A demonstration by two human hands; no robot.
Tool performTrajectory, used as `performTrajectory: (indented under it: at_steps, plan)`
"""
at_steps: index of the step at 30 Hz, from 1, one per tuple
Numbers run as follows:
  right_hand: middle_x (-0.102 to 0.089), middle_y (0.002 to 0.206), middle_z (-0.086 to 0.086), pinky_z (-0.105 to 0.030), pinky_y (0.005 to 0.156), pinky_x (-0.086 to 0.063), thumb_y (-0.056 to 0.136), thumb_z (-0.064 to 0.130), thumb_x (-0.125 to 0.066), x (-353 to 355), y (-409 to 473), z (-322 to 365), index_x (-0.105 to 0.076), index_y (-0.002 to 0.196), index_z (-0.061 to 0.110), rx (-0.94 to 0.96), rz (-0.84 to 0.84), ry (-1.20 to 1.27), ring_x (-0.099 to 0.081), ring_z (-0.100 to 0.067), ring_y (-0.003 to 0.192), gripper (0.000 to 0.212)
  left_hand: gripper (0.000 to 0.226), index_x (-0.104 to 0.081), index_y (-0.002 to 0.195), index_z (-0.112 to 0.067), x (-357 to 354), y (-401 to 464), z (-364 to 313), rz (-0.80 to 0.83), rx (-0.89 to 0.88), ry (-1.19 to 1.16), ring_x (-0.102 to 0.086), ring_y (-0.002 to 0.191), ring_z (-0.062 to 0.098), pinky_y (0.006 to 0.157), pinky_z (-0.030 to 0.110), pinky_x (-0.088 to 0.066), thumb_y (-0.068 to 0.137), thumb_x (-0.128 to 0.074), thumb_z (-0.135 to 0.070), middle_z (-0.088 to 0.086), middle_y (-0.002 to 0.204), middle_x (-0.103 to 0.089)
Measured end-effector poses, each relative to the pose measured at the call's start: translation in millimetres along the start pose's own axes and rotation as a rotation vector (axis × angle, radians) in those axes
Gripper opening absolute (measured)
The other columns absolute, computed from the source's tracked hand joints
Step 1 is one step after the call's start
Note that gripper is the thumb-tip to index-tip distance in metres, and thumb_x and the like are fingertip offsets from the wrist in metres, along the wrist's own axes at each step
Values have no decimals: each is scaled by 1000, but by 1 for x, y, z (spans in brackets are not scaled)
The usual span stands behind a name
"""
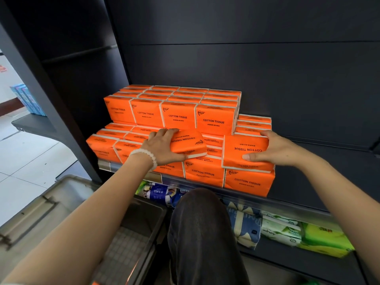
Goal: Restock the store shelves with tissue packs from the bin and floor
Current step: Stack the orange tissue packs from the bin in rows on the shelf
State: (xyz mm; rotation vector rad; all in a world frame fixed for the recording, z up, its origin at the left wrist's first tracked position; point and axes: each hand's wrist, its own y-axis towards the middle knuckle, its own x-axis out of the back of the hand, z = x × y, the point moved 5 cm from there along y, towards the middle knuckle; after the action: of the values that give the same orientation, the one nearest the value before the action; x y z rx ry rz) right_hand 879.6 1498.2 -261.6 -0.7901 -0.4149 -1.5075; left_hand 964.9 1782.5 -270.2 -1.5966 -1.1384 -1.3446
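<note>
Left hand (159, 148) gripping orange tissue pack (188, 146), right hand (276, 150) gripping another pack (246, 153); shelf (308, 204) stacking well underway, right side remaining unfilled.

A shop aisle. Dark metal shelving (308, 140) fills the centre and right of the frame, with identical orange tissue packs (178, 116) stacked in rows at centre, other packaged goods (287, 231) on the shelf below, and tiled floor (26, 161) at left.
</note>
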Motion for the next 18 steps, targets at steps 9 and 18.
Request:
performTrajectory:
  at_steps: [9,18]
  plan:
    - [-44,135,-2,-39,91,-46,61,28,-86,8,4,9,-20,147,22,24,-87,85,-49,-23,117,108,97,-28,143,-31,9,-5,8,-106,-49,-182,-37,128,32,106,48,-36,63,-77,-55,8,140,-33]
    - [-50,129,-9,-45,86,-52,63,18,-86,22,3,14,-31,141,20,-13,-354,467,-59,-26,103,96,87,-40,139,-27,35,-17,3,-339,-109,-304,-42,125,21,101,33,-39,64,-81,-44,3,138,-35]
